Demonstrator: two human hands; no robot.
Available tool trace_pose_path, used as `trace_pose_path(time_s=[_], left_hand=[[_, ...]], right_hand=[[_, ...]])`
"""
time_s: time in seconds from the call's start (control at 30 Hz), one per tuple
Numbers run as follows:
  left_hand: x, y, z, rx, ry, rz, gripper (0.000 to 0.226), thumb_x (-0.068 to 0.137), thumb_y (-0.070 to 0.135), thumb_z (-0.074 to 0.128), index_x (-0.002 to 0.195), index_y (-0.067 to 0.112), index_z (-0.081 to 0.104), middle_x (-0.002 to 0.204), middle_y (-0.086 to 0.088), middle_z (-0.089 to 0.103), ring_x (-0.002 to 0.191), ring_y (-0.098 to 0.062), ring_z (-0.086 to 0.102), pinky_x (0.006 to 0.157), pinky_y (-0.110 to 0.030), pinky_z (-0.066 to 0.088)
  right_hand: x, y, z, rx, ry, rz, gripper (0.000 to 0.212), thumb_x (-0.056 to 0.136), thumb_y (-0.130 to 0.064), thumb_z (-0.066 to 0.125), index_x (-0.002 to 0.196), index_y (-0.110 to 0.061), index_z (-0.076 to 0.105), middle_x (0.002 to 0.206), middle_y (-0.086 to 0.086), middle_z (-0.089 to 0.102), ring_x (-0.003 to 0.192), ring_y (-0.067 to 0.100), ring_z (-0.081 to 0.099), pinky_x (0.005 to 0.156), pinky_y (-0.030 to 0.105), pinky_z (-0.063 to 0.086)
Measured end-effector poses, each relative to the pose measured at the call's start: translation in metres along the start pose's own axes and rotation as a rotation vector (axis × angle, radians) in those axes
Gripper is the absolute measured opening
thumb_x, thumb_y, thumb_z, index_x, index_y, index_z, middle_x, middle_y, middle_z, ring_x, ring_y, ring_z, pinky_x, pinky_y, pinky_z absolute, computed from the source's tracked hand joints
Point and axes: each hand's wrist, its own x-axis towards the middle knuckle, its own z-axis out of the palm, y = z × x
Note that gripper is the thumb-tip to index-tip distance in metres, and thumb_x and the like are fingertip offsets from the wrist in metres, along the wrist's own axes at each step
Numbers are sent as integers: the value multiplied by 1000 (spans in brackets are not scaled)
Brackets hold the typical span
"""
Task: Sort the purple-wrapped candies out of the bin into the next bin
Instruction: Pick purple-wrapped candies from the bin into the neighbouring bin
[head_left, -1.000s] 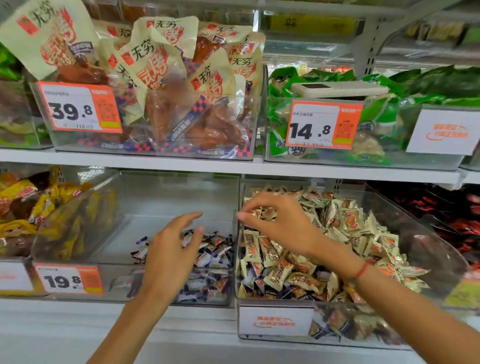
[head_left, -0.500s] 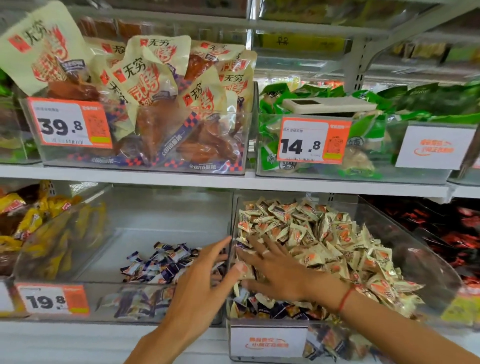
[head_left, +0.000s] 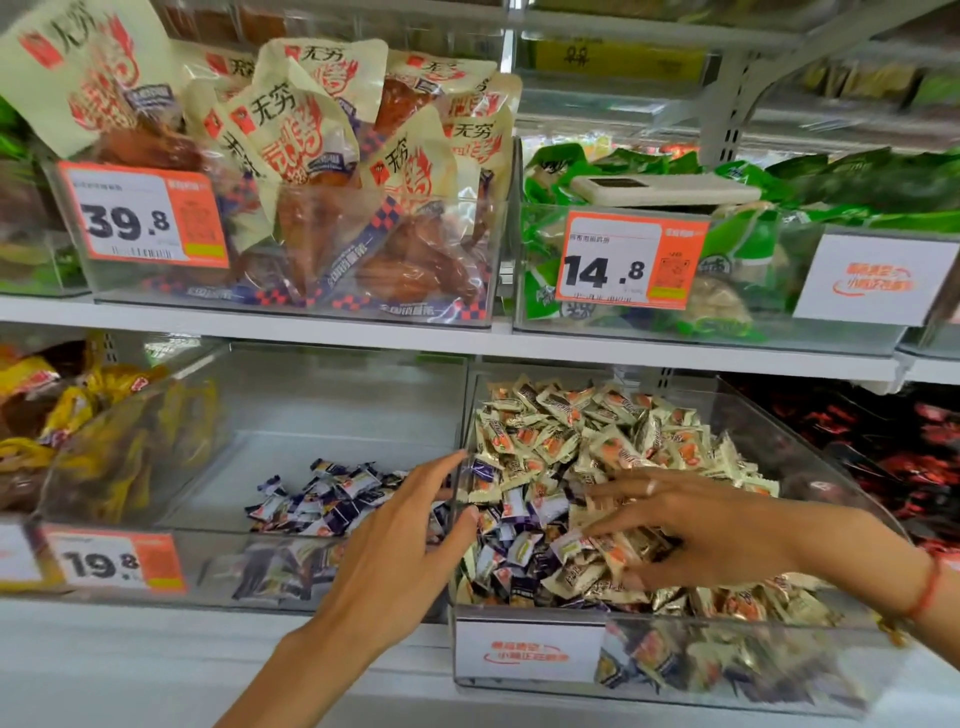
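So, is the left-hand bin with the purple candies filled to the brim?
No: the purple-wrapped candies form only a small heap near the front of the left bin.

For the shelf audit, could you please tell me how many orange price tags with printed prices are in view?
3: the 39.8 tag upper left, the 14.8 tag upper right, the 19.8 tag lower left. More may be hidden.

Both forearms are bare, with no sleeves showing. The right hand (head_left: 722, 530), at the lower right of the frame, wears a pale ring (head_left: 650, 487) on one finger and a thin red cord bracelet (head_left: 927, 590) at the wrist. The left hand (head_left: 400, 545), at lower centre, wears nothing.
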Motion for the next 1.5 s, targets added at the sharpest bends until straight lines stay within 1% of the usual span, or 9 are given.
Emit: trace_pose_path(time_s=[0.27, 0.4, 0.53, 0.7, 0.87, 1.03, 1.17, 1.27, 1.5], left_hand=[[7, 3, 4, 109, 82, -23, 49, 93, 46, 47, 139, 45, 31, 123, 27, 47, 55, -6, 62, 70, -28, 55], [5, 5, 2, 130, 76, -15, 50, 94, 46, 46, 141, 45, 29, 128, 22, 51, 73, -10, 67, 72, -21, 53], [5, 11, -1, 198, 110, 22, 52, 95, 46, 47, 142, 46, 26, 138, 27, 39, 97, 7, 56, 74, -2, 37], [9, 22, 2, 121, 168, 109, 46, 93, 45, 49, 137, 47, 35, 130, 37, 31, 114, 21, 24, 96, -5, 21], [14, 36, 16, -39, 176, 96, 58, 89, 61, 32, 143, 38, 37, 137, 23, 41, 126, 5, 39, 107, -25, 35], [22, 36, 19, -348, 214, -10, 59, 86, 67, 35, 134, 37, 50, 131, 21, 50, 117, 10, 47, 96, -14, 37], [22, 37, 15, -489, 328, 13, 33, 85, 47, 54, 108, 27, 67, 99, 20, 69, 98, 7, 61, 81, -8, 44], [22, 32, 9, -472, 411, 11, 21, 85, 42, 57, 101, 29, 60, 97, 19, 69, 96, 7, 61, 82, -8, 46], [22, 17, 5, -460, 379, -37, 27, 91, 42, 44, 112, 25, 50, 107, 13, 67, 91, 6, 63, 77, -17, 52]], right_hand=[[42, -26, -20, 200, 354, 7, 23, 95, -36, 57, 115, -29, 68, 121, -20, 62, 105, -9, 54, 98, 19, 42], [81, -34, -1, 6, 221, 136, 34, 92, -19, 61, 125, -21, 57, 123, -1, 59, 117, 19, 53, 98, 31, 43], [83, -28, 10, 31, 297, 206, 30, 89, -26, 65, 119, -21, 59, 114, -2, 60, 105, 16, 55, 91, 25, 44], [64, -22, 9, 609, 504, 155, 32, 91, -30, 65, 121, -21, 64, 120, -10, 65, 92, -6, 57, 78, 5, 41], [43, -48, -8, 1297, 565, 49, 31, 81, -32, 66, 112, -26, 63, 94, -5, 75, 86, 2, 68, 76, 8, 50], [45, -65, -9, 1501, 609, 6, 26, 81, -26, 70, 103, -11, 70, 85, 3, 75, 84, 12, 70, 85, 22, 55], [48, -68, -11, 1448, 598, -17, 20, 88, -25, 65, 102, -14, 74, 93, 1, 75, 86, 13, 70, 81, 20, 55], [51, -55, -13, 1034, 615, -10, 8, 88, -19, 68, 92, -18, 74, 84, -9, 74, 77, 3, 68, 73, 17, 52], [72, -49, 5, 253, 189, 24, 43, 82, -4, 67, 118, -26, 66, 134, -6, 56, 123, 13, 50, 107, 35, 39]])
